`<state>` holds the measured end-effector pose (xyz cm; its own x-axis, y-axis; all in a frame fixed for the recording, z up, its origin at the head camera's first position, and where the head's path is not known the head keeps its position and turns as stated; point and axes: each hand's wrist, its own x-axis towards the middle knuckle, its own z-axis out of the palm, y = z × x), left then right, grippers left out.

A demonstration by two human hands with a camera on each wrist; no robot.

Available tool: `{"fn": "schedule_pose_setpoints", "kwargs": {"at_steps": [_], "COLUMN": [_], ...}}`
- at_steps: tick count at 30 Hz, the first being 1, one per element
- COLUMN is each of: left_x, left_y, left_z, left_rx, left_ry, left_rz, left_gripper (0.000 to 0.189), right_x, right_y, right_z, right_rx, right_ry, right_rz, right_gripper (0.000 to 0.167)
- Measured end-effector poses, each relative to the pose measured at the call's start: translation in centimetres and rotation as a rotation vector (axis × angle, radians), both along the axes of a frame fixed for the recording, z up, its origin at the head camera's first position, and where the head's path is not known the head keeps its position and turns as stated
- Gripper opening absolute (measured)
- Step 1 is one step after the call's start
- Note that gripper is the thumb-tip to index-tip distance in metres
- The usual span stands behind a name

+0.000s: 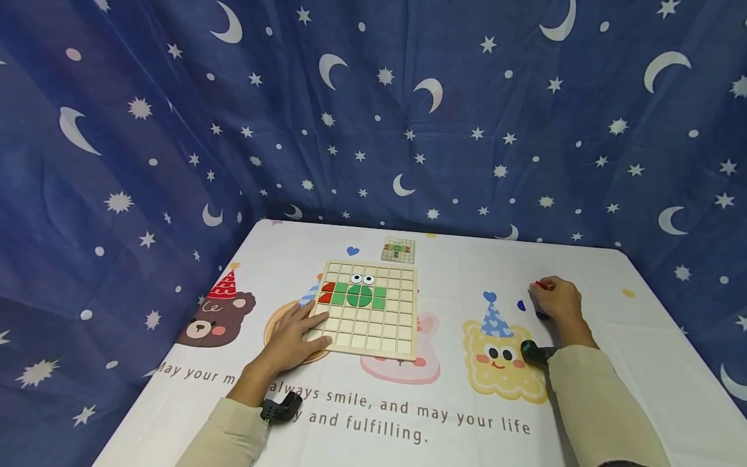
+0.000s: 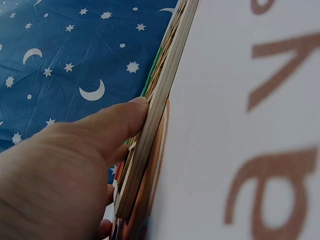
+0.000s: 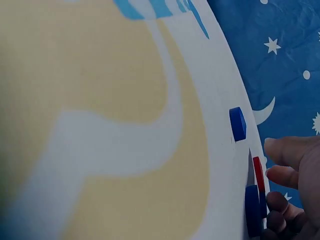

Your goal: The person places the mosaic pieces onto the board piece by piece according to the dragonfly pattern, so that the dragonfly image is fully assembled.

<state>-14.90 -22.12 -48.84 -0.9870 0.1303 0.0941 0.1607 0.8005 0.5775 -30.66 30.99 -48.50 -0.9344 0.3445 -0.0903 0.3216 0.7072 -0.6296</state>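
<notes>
My left hand [image 1: 294,337] rests on the left edge of a wooden grid board [image 1: 373,334], fingers spread. In the left wrist view its thumb [image 2: 120,122] presses the board's rim [image 2: 145,145]. On the board are green square tiles [image 1: 379,298], a green disc [image 1: 359,296], white eye tiles [image 1: 362,279] and red tiles [image 1: 325,293] at the left. At the table's right side, my right hand [image 1: 557,301] has its fingertips at a red piece [image 3: 258,173]. Thumb and index finger stand apart in the right wrist view. Blue pieces [image 3: 238,124] lie beside them.
A small pattern card [image 1: 399,250] lies behind the board. The white tablecloth [image 1: 467,383] carries printed cartoon figures and lettering. A blue curtain [image 1: 373,117] with moons and stars hangs behind the table and along its left side.
</notes>
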Motion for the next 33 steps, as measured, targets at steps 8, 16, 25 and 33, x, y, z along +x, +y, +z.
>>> {"fn": "schedule_pose_setpoints", "kwargs": {"at_steps": [8, 16, 25, 33], "left_x": [0.1, 0.1, 0.08, 0.19], "left_y": [0.08, 0.08, 0.12, 0.14], "left_z": [0.11, 0.2, 0.08, 0.32], "left_rx": [-0.007, -0.002, 0.002, -0.005], "left_ry": [-0.001, -0.004, -0.001, -0.011], "left_rz": [0.001, 0.009, 0.002, 0.005], "left_gripper": [0.059, 0.06, 0.06, 0.059], "right_x": [-0.29, 0.02, 0.55, 0.15], "right_y": [-0.22, -0.28, -0.61, -0.45], "right_z": [-0.24, -0.15, -0.01, -0.18], "right_rx": [0.083, 0.129, 0.143, 0.206], "right_ry": [0.007, 0.055, 0.054, 0.003], "right_rz": [0.012, 0.066, 0.129, 0.126], "right_gripper": [0.05, 0.035, 0.037, 0.045]}}
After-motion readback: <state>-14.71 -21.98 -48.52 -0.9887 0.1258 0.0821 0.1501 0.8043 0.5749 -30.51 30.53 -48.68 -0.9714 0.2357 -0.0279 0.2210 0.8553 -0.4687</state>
